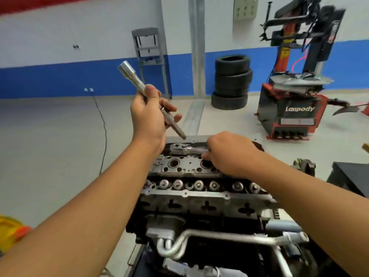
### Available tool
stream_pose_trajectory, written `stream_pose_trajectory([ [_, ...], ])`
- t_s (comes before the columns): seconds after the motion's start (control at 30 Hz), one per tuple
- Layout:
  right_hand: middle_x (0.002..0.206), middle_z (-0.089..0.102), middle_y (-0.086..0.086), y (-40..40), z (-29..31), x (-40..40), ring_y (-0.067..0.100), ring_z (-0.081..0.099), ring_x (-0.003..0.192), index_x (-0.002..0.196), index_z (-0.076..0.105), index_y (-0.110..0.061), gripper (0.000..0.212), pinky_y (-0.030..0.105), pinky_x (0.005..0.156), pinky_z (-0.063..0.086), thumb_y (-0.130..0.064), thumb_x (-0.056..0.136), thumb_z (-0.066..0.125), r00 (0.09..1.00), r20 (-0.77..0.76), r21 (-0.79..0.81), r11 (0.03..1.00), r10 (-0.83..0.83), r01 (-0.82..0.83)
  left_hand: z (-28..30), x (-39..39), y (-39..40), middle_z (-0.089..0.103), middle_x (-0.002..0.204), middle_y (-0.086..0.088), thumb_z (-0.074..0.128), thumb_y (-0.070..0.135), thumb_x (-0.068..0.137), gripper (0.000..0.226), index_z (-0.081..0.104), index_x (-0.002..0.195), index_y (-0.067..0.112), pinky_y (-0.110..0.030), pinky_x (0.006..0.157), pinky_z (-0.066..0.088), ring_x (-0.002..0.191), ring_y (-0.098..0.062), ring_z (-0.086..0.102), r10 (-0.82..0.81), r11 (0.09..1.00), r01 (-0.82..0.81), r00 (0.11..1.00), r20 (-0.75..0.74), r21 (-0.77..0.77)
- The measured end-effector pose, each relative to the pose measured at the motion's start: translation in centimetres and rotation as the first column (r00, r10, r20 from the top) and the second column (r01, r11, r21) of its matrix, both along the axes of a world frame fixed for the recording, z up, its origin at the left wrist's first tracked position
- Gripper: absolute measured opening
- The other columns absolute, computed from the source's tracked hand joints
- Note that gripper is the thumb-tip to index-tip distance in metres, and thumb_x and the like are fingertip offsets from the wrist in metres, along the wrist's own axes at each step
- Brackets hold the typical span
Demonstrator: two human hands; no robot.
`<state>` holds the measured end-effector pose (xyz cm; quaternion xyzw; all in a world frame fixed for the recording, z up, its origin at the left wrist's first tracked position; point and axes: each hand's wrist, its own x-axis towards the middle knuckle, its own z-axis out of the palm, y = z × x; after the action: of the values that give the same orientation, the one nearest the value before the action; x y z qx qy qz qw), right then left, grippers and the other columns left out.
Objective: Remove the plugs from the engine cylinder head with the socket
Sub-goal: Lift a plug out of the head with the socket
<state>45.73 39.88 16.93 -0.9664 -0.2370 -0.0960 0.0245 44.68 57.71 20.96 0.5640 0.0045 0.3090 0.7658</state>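
The engine cylinder head point(185, 194) stands in front of me, with two open plug wells point(173, 163) showing on its top. My left hand point(148, 118) is raised above its far left end and grips a long silver socket on an extension bar point(137, 84), socket end tilted up and to the left. My right hand point(229, 154) rests on the top of the head and holds the handle of a chrome ratchet point(185, 150) that lies flat along the far edge. The other wells are hidden under my right hand.
A stack of tyres point(232, 80) stands by the blue-and-white wall. A red tyre changer point(293, 108) is at the right. A black cable point(102, 132) runs over the floor at the left. A dark box point(351, 178) sits at the right, yellow plastic point(10, 230) at lower left.
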Motion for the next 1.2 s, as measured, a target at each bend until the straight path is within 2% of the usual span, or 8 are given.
stream_pose_trajectory([
  [0.13, 0.094, 0.061, 0.005, -2.4, 0.7, 1.1, 0.025, 0.054, 0.077, 0.086, 0.042, -0.023, 0.028, 0.037, 0.060, 0.034, -0.040, 0.105, 0.055, 0.996, 0.090, 0.008, 1.000, -0.013, 0.012, 0.5, 2.5, -0.8, 0.063, 0.072, -0.002, 0.041, 0.044, 0.109, 0.032, 0.052, 0.106, 0.014, -0.052, 0.078, 0.064, 0.074, -0.022, 0.069, 0.077, 0.995, -0.059, 0.972, 0.222, -0.085],
  [0.23, 0.076, 0.060, 0.000, -5.6, 2.7, 3.6, 0.019, 0.054, 0.068, 0.084, 0.059, -0.021, 0.033, 0.035, 0.055, 0.036, -0.047, 0.104, 0.054, 0.991, -0.009, 0.352, 0.927, -0.134, 0.128, 1.0, 3.9, -1.9, 0.066, 0.079, -0.006, 0.042, 0.044, 0.109, 0.033, 0.051, 0.106, 0.012, -0.057, 0.083, 0.062, 0.082, -0.027, 0.072, -0.017, 0.970, 0.085, 0.958, 0.286, -0.227],
  [0.33, 0.059, 0.061, 0.001, -8.9, 2.8, 6.0, 0.022, 0.055, 0.057, 0.078, 0.070, -0.014, 0.037, 0.036, 0.056, 0.043, -0.045, 0.098, 0.065, 0.959, -0.254, 0.726, 0.631, -0.123, 0.273, 1.3, 5.2, -4.5, 0.060, 0.071, -0.004, 0.045, 0.042, 0.109, 0.032, 0.051, 0.097, 0.013, -0.047, 0.076, 0.060, 0.070, -0.021, 0.066, -0.138, 0.932, 0.218, 0.953, 0.271, -0.290],
  [0.47, 0.052, 0.047, 0.000, -11.9, 1.7, 7.1, 0.019, 0.044, 0.045, 0.074, 0.064, -0.013, 0.049, 0.028, 0.044, 0.037, -0.057, 0.095, 0.066, 0.903, -0.425, 0.844, 0.332, -0.062, 0.421, -0.6, 6.0, -9.1, 0.053, 0.065, 0.001, 0.040, 0.035, 0.112, 0.031, 0.050, 0.091, 0.014, -0.040, 0.072, 0.055, 0.061, -0.015, 0.056, -0.261, 0.948, 0.284, 0.952, 0.159, -0.143],
  [0.6, 0.055, 0.054, 0.010, -13.2, 2.1, 7.0, 0.024, 0.050, 0.044, 0.068, 0.067, -0.014, 0.051, 0.031, 0.044, 0.046, -0.060, 0.090, 0.072, 0.896, -0.428, 0.903, 0.101, 0.117, 0.418, -3.1, 6.3, -11.7, 0.049, 0.065, 0.001, 0.038, 0.032, 0.113, 0.031, 0.048, 0.090, 0.014, -0.035, 0.065, 0.053, 0.058, -0.013, 0.053, -0.368, 0.925, 0.374, 0.926, 0.084, -0.073],
  [0.8, 0.072, 0.066, 0.012, -14.9, 4.1, 5.0, 0.022, 0.049, 0.042, 0.099, 0.072, -0.015, 0.016, 0.030, 0.046, 0.045, -0.031, 0.096, 0.069, 0.937, -0.205, 0.979, 0.066, 0.281, 0.195, -4.0, 6.9, -14.0, 0.048, 0.068, 0.001, 0.046, 0.040, 0.106, 0.028, 0.050, 0.089, 0.019, -0.038, 0.069, 0.051, 0.064, -0.017, 0.051, -0.474, 0.878, 0.472, 0.881, 0.009, 0.079],
  [0.93, 0.066, 0.061, 0.010, -14.8, 5.4, 3.7, 0.021, 0.045, 0.040, 0.131, 0.063, -0.024, 0.031, 0.029, 0.046, 0.042, -0.037, 0.104, 0.063, 0.937, -0.244, 0.970, 0.074, 0.252, 0.232, -4.3, 6.9, -15.6, 0.048, 0.065, 0.001, 0.047, 0.041, 0.104, 0.026, 0.050, 0.088, 0.021, -0.040, 0.065, 0.050, 0.062, -0.021, 0.050, -0.508, 0.839, 0.494, 0.861, 0.008, 0.227],
  [1.2, 0.066, 0.063, 0.005, -14.4, 7.3, 1.7, 0.019, 0.042, 0.041, 0.114, 0.065, -0.021, 0.016, 0.026, 0.045, 0.036, -0.032, 0.103, 0.064, 0.950, -0.217, 0.975, 0.096, 0.224, 0.201, -4.8, 8.0, -14.4, 0.048, 0.066, 0.003, 0.042, 0.039, 0.108, 0.029, 0.047, 0.092, 0.016, -0.035, 0.064, 0.051, 0.059, -0.015, 0.050, -0.621, 0.780, 0.619, 0.783, -0.002, 0.097],
])
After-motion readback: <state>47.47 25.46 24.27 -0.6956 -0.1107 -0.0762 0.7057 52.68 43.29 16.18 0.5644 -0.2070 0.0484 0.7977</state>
